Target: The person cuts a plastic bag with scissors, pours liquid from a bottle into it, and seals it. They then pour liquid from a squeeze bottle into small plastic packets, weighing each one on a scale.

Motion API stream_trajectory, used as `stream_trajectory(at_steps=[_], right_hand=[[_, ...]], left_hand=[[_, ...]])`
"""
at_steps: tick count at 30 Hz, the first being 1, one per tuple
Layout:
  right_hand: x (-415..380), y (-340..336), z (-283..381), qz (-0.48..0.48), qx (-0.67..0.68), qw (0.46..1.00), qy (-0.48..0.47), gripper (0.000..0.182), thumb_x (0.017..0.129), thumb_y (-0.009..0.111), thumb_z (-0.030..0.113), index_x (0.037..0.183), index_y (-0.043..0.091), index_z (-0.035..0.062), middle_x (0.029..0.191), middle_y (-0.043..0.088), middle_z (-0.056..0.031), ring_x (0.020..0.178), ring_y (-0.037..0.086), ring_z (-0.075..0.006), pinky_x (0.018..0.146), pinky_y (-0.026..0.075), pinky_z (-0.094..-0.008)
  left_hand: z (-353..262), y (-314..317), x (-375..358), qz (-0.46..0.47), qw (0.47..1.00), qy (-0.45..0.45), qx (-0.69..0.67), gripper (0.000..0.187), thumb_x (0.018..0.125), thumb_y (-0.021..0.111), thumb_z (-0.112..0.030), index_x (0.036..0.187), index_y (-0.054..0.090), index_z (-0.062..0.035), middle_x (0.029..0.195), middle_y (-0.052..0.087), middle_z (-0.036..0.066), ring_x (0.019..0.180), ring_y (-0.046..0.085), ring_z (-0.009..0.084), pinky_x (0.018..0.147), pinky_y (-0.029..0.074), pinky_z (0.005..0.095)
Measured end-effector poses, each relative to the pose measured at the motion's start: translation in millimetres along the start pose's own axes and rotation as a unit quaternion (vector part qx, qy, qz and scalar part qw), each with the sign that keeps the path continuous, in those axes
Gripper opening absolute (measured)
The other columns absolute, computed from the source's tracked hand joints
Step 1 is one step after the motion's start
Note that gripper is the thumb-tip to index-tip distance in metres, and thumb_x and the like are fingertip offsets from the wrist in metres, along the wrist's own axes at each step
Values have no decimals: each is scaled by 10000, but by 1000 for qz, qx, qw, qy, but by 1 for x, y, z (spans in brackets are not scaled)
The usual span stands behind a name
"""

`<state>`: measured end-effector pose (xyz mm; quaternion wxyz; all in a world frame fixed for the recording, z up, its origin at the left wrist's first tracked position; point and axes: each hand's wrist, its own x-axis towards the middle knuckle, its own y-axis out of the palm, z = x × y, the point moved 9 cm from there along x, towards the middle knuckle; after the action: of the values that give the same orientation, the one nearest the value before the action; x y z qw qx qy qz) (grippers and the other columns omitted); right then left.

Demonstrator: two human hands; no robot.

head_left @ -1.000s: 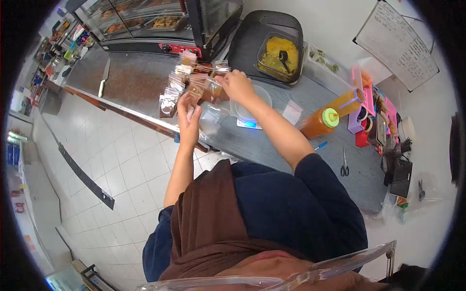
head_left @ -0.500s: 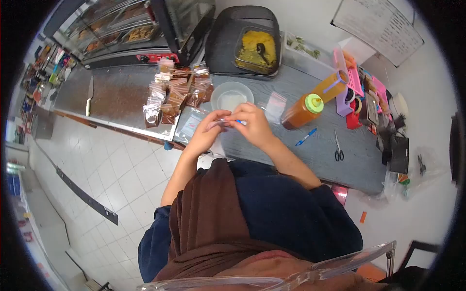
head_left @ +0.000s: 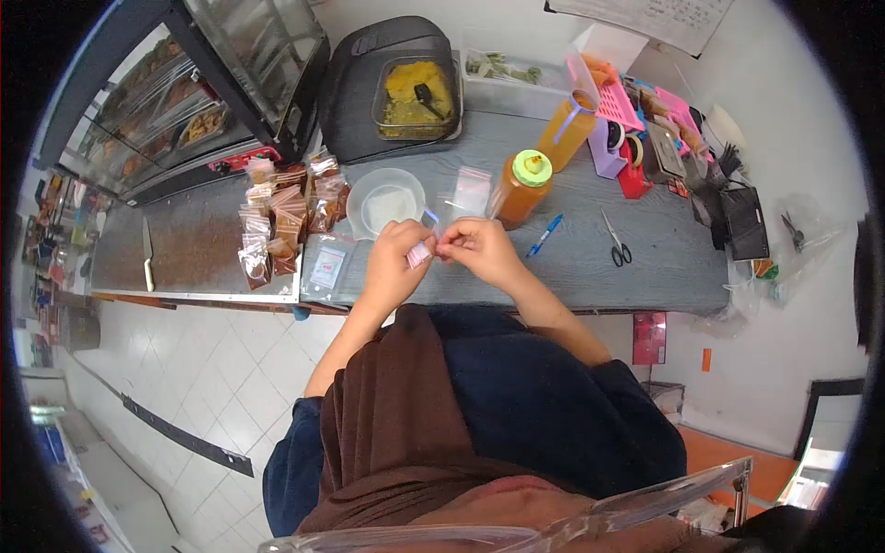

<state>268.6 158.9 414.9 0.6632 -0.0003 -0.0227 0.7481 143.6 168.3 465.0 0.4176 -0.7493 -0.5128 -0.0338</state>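
A small clear zip bag with pink stripes (head_left: 419, 254) is held in the curled fingers of my left hand (head_left: 394, 263). Close beside it, my right hand (head_left: 484, 253) pinches at the bag's edge with thumb and forefinger; the exact grip is partly hidden. Just past my fingertips stands a round translucent bowl (head_left: 361, 207) with some pale contents. A thin blue-and-white stick (head_left: 431, 217) shows at the bowl's right rim, its lower end hidden. Behind my right hand lie more pink-striped zip bags (head_left: 473, 191).
Filled brown sachets (head_left: 288, 214) are heaped at left, near a packet of bags (head_left: 327, 267) and a knife (head_left: 147, 253). To the right stand a sauce bottle (head_left: 524, 194), a blue pen (head_left: 546, 235) and scissors (head_left: 618, 241). A glass dish (head_left: 415, 124) of yellow food sits behind.
The view has swung, shifting the table's things left. My hands have turned so the striped bag shows in the left. The blue piece formerly at my right fingers no longer shows there.
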Motion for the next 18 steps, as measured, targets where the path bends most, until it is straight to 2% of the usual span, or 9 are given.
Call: stream_trajectory(at_steps=[2, 3, 5, 8, 10, 11, 14, 16, 18], right_hand=[[-5, 4, 0, 26, 63, 998, 15, 62, 773, 665, 0, 810, 616, -8, 693, 577, -41, 626, 579, -95, 566, 476, -260], [-7, -2, 11, -8, -59, 997, -41, 62, 776, 653, -4, 827, 617, -3, 686, 570, -52, 618, 586, -121, 573, 484, -270], [-14, -8, 36, -74, -297, 941, -147, 80, 784, 628, -12, 861, 618, 5, 672, 555, -73, 602, 602, -174, 586, 501, -291], [-14, -20, 32, -119, -359, 918, -120, 121, 740, 664, 12, 852, 619, 11, 779, 566, -108, 706, 619, -254, 670, 515, -326], [-23, -14, 47, -119, -386, 887, -223, 173, 699, 662, 30, 871, 643, 29, 985, 571, -137, 882, 586, -295, 779, 490, -366], [-28, -11, 53, -118, -398, 867, -274, 202, 679, 661, 39, 880, 654, 37, 1088, 573, -151, 970, 570, -315, 834, 477, -385], [-34, -7, 56, -123, -408, 853, -300, 272, 633, 702, 54, 904, 678, 42, 1284, 478, -158, 1110, 493, -336, 952, 415, -406], [-33, -18, 45, -119, -399, 877, -241, 318, 603, 731, 65, 918, 688, 53, 1321, 452, -163, 1137, 466, -358, 982, 391, -423], [-33, -25, 40, -110, -393, 888, -212, 323, 593, 758, 81, 909, 695, 60, 1345, 430, -166, 1160, 443, -368, 997, 377, -432]], left_hand=[[-8, 3, 2, -7, 997, 13, 72, 130, 706, 697, -129, 752, 601, -54, 784, 587, 65, 763, 533, 302, 659, 445, 382], [-19, 4, 1, -16, 992, 19, 128, 133, 688, 703, -128, 735, 599, -60, 765, 582, 65, 754, 533, 300, 652, 451, 384], [-24, 3, 2, -42, 981, 13, 189, 144, 657, 714, -131, 710, 595, -69, 743, 574, 63, 743, 533, 297, 642, 462, 387], [-19, -1, 4, -65, 977, -19, 200, 158, 624, 726, -139, 691, 596, -78, 745, 573, 59, 748, 532, 297, 636, 472, 389], [-19, 4, 5, -50, 979, -40, 194, 161, 611, 735, -139, 689, 606, -82, 761, 583, 55, 763, 535, 300, 632, 474, 390], [-20, 11, 5, -21, 984, -33, 176, 177, 611, 737, -135, 719, 609, -80, 792, 587, 59, 781, 539, 301, 648, 475, 388], [-29, 29, 4, 36, 993, 21, 110, 263, 613, 738, -118, 837, 609, -70, 894, 594, 75, 832, 549, 301, 702, 477, 384], [-44, 34, 8, 33, 992, 106, 53, 360, 619, 734, -102, 951, 599, -60, 972, 591, 90, 862, 554, 300, 745, 474, 386], [-51, 31, 12, 29, 992, 111, 62, 447, 626, 739, -99, 1035, 567, -50, 1041, 578, 97, 900, 556, 301, 786, 467, 384]])
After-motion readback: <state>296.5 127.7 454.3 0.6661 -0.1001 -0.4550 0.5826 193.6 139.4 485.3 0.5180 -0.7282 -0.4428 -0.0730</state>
